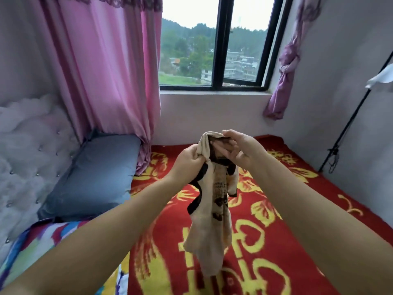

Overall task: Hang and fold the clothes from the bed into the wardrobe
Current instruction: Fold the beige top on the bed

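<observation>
Your left hand [187,160] grips the beige garment [214,201] with fingers curled tight around a bunched section near its top. Your right hand [236,149] pinches the garment's upper edge between thumb and forefinger; its remaining fingers are loosely bent behind the fabric. Both hands hold the garment in the air above the red blanket [265,241], clear of its surface.

The garment hangs down from the hands in a narrow, twisted column. It carries black trim [196,183] along its openings and a dark printed block of text on the front; the lettering is too blurred to read. The lower end hangs free over the blanket.

The red blanket bears large yellow leaf motifs and large yellow characters; the characters cannot be read reliably. Left of the blanket lies a grey-blue pillow [93,177], set against a pale tufted headboard [27,150]. At the near left edge of the blanket shows a multicoloured patterned cover [42,241]. Beyond the blanket's far edge is a black-framed window [221,45], with a pink curtain [102,67] to the left and a knotted purple curtain [285,67] to the right. Right of the blanket, a thin black pole [348,124] leans along the wall.
</observation>
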Demonstrator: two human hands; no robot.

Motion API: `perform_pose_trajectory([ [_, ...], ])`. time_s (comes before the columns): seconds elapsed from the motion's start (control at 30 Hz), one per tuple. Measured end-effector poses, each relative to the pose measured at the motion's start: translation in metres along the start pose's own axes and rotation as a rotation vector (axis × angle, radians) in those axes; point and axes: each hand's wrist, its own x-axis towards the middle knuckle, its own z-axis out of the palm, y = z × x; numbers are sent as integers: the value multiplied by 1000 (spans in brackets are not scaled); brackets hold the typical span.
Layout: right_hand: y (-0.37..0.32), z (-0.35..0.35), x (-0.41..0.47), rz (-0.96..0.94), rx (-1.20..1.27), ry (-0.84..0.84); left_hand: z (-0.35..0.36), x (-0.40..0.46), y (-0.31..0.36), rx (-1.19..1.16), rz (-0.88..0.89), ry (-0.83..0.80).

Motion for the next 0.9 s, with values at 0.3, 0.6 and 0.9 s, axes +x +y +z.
perform_pose_trajectory([
  [0.3, -83, -156, -3, -249, -507, 60, 104, 47, 52, -352, -96, -138],
  [0.6, -156, -310, -14, -85, -1010, -271, 269, 65, 93, -496, -252, -314],
  [0.9, -156, -395, 19, -19, -1616, 20, 277, 91, 120, -539, -412, -161],
])
